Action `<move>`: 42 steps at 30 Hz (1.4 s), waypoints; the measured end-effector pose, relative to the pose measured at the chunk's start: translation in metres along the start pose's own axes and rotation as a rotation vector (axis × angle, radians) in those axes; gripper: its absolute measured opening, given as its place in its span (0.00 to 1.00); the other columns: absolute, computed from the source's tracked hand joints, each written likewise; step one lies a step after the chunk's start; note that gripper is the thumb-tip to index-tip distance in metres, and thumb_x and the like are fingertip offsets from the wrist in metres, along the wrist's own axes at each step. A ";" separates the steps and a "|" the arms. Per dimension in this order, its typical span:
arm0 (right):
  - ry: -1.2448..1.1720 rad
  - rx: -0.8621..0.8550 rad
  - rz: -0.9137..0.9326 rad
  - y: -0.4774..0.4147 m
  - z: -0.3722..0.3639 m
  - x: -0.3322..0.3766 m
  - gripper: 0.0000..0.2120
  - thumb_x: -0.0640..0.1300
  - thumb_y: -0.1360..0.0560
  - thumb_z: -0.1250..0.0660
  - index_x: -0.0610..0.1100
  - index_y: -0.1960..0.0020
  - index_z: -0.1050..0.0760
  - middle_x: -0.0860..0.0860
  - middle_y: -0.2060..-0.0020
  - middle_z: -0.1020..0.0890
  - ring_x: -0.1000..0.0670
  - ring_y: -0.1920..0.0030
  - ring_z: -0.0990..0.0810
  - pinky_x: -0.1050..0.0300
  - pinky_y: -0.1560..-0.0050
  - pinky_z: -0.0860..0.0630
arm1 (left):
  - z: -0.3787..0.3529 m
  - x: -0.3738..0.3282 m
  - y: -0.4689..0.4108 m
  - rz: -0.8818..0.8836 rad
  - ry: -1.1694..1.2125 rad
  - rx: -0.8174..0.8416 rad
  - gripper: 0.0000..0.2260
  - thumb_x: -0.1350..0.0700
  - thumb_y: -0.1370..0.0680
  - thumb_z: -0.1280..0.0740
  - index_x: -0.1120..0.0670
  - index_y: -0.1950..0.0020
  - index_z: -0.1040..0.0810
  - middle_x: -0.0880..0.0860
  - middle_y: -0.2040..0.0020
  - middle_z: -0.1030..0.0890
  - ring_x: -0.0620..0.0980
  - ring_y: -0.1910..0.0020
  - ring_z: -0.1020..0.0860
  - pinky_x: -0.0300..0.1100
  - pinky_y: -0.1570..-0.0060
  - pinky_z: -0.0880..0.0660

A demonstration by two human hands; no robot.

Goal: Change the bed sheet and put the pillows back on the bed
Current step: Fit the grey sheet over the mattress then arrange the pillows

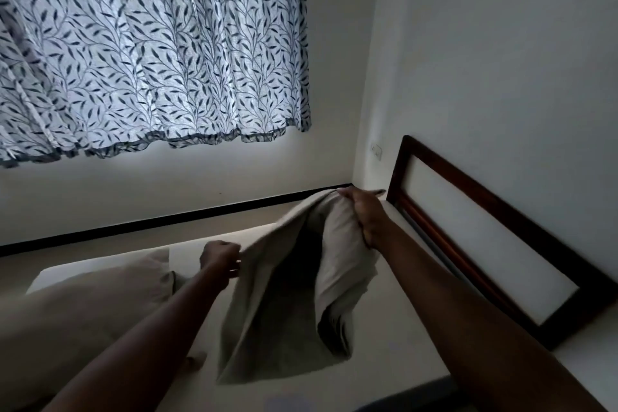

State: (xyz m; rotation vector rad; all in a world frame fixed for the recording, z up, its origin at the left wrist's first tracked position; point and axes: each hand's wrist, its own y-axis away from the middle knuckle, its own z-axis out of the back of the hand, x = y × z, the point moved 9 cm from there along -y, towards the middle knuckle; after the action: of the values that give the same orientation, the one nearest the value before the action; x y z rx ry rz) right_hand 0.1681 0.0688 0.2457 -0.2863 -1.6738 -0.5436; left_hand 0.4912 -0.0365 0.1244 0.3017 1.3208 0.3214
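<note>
- The right hand (361, 214) is clenched round a bunched top corner of a beige cloth (284, 311), holding it up so that the rest hangs free below the fist.
- The left hand (219, 256), lower and well apart from the right, is curled into a fist on the cloth's opposite edge. Together the two grips spread the fabric, probably to shake it open or find its edges.
- The cloth sags between the hands with a dark hollow in its middle, and its bottom edge reaches down to the bed below them. I cannot tell whether it is a folded sheet or a pillowcase.
- A pillow (100, 298) in a similar beige lies on the bed just beyond the left forearm, out of the way of the spreading.
- Under both hands is a pale mattress (384, 344), which looks bare, so the fresh sheet seems not yet laid.
- To the outside of the right arm stands a dark wooden headboard (468, 237) with a white panel, against a white wall with a socket (376, 150).
- Far ahead of the hands, a leaf-patterned curtain (150, 43) glows with daylight above a black skirting (167, 216). The room is dim.
</note>
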 end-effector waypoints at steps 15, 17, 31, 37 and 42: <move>0.079 0.191 0.175 -0.037 -0.065 0.062 0.13 0.46 0.20 0.31 0.44 0.61 0.29 0.50 0.71 0.25 0.54 0.76 0.33 0.63 0.76 0.38 | -0.159 -0.071 0.069 -0.750 -0.532 0.329 0.05 0.55 0.25 0.27 0.55 0.55 0.13 0.48 0.57 0.14 0.36 0.56 0.21 0.25 0.61 0.31; 0.236 0.193 0.203 -0.048 -0.049 0.062 0.10 0.48 0.22 0.29 0.44 0.58 0.24 0.50 0.68 0.21 0.53 0.73 0.28 0.62 0.73 0.32 | -0.154 -0.064 0.058 -0.653 -0.443 0.195 0.06 0.57 0.24 0.29 0.50 0.50 0.12 0.47 0.54 0.14 0.40 0.52 0.19 0.32 0.57 0.30; 0.737 0.455 0.347 -0.067 -0.008 -0.044 0.03 0.48 0.25 0.25 0.51 0.58 0.15 0.51 0.60 0.14 0.56 0.61 0.18 0.56 0.57 0.19 | -0.150 -0.060 0.045 -0.517 -0.296 0.036 0.10 0.55 0.29 0.40 0.57 0.64 0.21 0.53 0.66 0.19 0.45 0.65 0.23 0.46 0.61 0.28; 0.761 0.310 0.511 -0.060 -0.034 -0.021 0.04 0.46 0.24 0.27 0.47 0.56 0.17 0.54 0.62 0.16 0.57 0.62 0.21 0.72 0.61 0.31 | -0.112 -0.066 0.046 -0.488 -0.144 0.024 0.12 0.53 0.28 0.37 0.54 0.71 0.28 0.47 0.71 0.32 0.42 0.71 0.34 0.43 0.67 0.40; 0.696 0.195 0.580 -0.062 -0.056 0.016 0.07 0.44 0.25 0.26 0.49 0.60 0.21 0.56 0.68 0.20 0.62 0.68 0.25 0.67 0.63 0.33 | -0.082 -0.106 0.044 -0.580 -0.185 -0.007 0.22 0.60 0.21 0.33 0.52 0.75 0.28 0.43 0.75 0.33 0.37 0.77 0.33 0.34 0.76 0.38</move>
State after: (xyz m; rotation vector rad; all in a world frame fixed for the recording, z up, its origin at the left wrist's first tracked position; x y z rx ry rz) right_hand 0.1833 -0.0142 0.2552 -0.3685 -0.8939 -0.0200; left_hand 0.3856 -0.0350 0.2180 -0.0646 1.1659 -0.1875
